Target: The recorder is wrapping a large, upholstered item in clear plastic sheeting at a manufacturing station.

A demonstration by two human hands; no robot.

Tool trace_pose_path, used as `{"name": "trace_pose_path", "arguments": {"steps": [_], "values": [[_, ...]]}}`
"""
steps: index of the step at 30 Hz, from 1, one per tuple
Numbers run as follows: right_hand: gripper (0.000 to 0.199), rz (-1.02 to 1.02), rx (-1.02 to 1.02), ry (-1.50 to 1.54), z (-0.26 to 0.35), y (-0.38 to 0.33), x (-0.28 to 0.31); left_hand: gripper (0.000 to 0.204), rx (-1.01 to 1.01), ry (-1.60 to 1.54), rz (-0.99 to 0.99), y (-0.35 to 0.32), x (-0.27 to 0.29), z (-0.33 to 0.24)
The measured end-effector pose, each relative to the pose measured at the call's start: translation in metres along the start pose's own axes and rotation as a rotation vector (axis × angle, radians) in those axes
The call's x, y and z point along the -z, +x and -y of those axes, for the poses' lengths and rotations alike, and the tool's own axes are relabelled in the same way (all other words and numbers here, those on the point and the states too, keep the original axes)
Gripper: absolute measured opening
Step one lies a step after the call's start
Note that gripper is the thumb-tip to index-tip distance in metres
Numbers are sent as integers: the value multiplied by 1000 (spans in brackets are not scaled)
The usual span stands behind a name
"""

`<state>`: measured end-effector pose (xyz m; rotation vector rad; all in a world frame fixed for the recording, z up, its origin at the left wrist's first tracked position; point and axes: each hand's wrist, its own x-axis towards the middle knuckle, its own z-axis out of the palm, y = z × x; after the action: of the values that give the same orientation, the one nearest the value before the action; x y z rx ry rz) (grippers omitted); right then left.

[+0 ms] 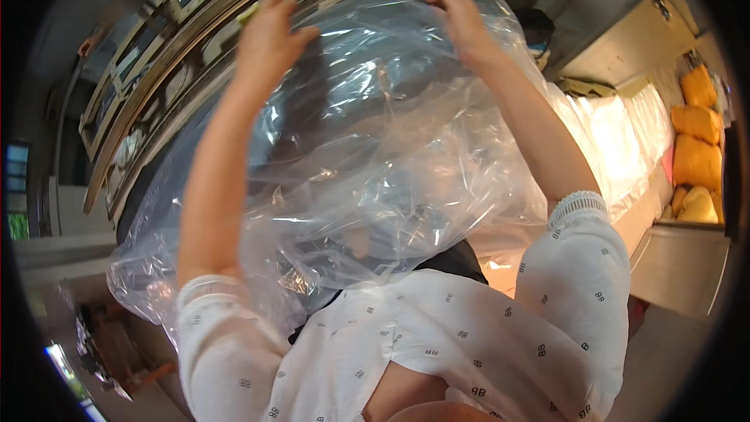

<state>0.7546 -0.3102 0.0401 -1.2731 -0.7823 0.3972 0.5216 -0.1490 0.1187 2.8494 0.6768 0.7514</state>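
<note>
A large sheet of clear, wrinkled plastic film [391, 133] spreads in front of me, from my waist to the far side of the work surface. My left hand [273, 35] is over its far left part, thumb held away from the fingers, with nothing visible in its grasp. A small yellowish thing [248, 12] shows beside those fingers; what it is I cannot make out. At the far right part of the film is my right hand [461, 23], its fingers bent toward the left with a gap between them. Whether either palm touches the film is unclear.
Long metal rails of a machine frame [148, 121] run along the far left. White, brightly lit plastic [625, 148] lies at the right, near stacked yellow-orange bundles [698, 160]. A pale panel [629, 39] slants at the far right. Another person's hand [87, 47] shows at far left.
</note>
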Motion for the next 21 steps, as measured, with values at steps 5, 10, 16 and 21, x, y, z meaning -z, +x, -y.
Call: {"name": "trace_pose_path", "arguments": {"steps": [5,10,16,21], "values": [[42,193,366,-1370,1,15,-9,24,404,-806,99,-18,-66,-25],[53,-103,260,-1522,-12,3,41,18,500,-638,168,-124,16,7],[47,243,525,-1472,38,-69,-15,16,877,-269,123,-302,145,99],[41,457,664,-1229,56,-121,-66,19,919,61,-72,-461,250,252]]}}
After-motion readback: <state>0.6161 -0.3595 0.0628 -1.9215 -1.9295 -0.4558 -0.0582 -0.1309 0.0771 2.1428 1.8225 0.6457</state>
